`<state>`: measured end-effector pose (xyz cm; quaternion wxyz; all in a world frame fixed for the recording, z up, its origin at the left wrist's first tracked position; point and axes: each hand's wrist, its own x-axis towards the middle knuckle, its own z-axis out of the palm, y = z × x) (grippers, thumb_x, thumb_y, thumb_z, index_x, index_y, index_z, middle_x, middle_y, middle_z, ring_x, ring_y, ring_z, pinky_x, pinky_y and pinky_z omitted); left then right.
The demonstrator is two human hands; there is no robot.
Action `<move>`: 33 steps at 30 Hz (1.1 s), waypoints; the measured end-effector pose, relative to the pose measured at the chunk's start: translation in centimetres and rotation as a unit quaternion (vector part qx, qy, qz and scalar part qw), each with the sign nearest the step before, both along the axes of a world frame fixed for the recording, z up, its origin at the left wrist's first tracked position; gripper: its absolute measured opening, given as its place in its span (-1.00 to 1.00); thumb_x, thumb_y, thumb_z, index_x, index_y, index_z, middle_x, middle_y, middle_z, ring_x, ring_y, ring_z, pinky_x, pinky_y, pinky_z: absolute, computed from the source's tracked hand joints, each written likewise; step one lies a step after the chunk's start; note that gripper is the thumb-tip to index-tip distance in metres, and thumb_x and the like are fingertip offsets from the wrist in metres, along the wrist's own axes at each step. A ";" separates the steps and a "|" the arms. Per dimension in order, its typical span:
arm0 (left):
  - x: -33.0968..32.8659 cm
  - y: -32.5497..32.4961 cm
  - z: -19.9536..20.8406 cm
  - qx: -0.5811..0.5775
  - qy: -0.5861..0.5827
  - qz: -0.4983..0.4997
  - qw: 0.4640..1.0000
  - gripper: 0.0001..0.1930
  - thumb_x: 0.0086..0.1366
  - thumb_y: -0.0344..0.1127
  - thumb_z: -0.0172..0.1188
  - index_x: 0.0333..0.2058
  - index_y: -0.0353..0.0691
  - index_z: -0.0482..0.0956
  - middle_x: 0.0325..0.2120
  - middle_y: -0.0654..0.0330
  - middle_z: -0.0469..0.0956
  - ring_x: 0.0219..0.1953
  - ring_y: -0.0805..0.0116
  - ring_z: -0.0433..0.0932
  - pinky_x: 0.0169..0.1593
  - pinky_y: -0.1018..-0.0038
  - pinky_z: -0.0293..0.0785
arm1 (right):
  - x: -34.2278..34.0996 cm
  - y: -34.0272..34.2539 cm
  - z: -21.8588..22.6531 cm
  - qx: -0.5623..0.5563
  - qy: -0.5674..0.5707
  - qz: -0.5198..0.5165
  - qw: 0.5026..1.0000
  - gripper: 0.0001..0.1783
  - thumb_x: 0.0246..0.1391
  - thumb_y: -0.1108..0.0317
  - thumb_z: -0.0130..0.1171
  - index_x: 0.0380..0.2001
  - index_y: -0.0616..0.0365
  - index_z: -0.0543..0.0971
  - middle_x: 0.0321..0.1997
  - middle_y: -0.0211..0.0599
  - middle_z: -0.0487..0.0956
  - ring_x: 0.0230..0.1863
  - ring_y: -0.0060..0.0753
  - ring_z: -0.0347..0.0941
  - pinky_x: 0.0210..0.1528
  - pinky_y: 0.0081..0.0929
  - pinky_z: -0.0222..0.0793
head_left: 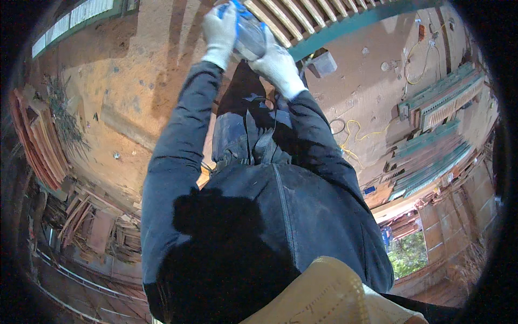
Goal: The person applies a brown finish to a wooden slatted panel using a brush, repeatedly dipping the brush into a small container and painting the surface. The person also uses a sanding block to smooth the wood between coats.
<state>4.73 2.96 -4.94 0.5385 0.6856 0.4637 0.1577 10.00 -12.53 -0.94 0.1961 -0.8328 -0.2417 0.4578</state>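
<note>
Both my hands wear pale knit gloves with blue on the finger side. At the top of the head view, my left hand grips the far left side of a rounded grey-blue object. My right hand is closed on its near right side. The kind of object cannot be made out; its far end is partly hidden by the fingers. Just beyond the hands lies a slatted wooden panel with a green edge and pale bare slats. Whether the object touches the panel is not visible.
A whitish translucent box sits below the panel's edge. Yellow cord lies on the dirty floor at right. Stacked green slatted panels are farther right. Boards and scrap wood lie at left.
</note>
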 end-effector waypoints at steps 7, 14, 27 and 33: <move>-0.9 -13.0 1.5 0.013 0.119 0.006 0.993 -0.68 0.21 -0.16 0.16 -0.28 -0.36 0.61 -0.38 -0.12 0.61 -0.21 -0.07 0.58 -0.09 0.18 0.47 | -1.0 -10.9 1.8 -0.024 -0.008 -0.007 1.000 0.11 -0.24 0.22 0.27 0.38 0.04 -0.08 0.02 0.22 0.50 0.03 0.14 0.47 0.06 -0.17 0.39; -1.0 -14.6 2.9 -0.008 0.096 0.017 0.995 -0.73 0.25 -0.20 0.12 -0.30 -0.32 0.61 -0.39 -0.09 0.62 -0.30 -0.03 0.61 -0.20 0.23 0.50 | -0.2 -13.0 1.7 -0.097 0.040 0.024 0.994 0.16 -0.31 0.24 0.32 0.39 0.01 -0.07 0.04 0.18 0.50 0.06 0.14 0.45 0.09 -0.20 0.37; -0.3 -15.1 3.5 0.000 0.133 -0.029 0.991 -0.66 0.26 -0.12 0.14 -0.20 -0.30 0.59 -0.30 -0.15 0.60 -0.18 -0.05 0.58 -0.10 0.20 0.47 | -0.8 -13.3 2.8 -0.095 0.039 -0.036 0.994 0.13 -0.35 0.35 0.28 0.38 0.00 -0.01 -0.01 0.17 0.53 0.04 0.14 0.46 0.05 -0.17 0.39; 0.0 -13.2 3.2 -0.035 0.079 -0.041 0.995 -0.67 0.29 -0.14 0.11 -0.25 -0.36 0.58 -0.38 -0.10 0.61 -0.27 -0.03 0.61 -0.16 0.20 0.48 | -0.8 -11.9 1.7 -0.117 0.087 -0.040 0.989 0.11 -0.35 0.36 0.27 0.37 0.02 0.03 0.13 0.18 0.43 0.10 0.14 0.41 0.11 -0.21 0.35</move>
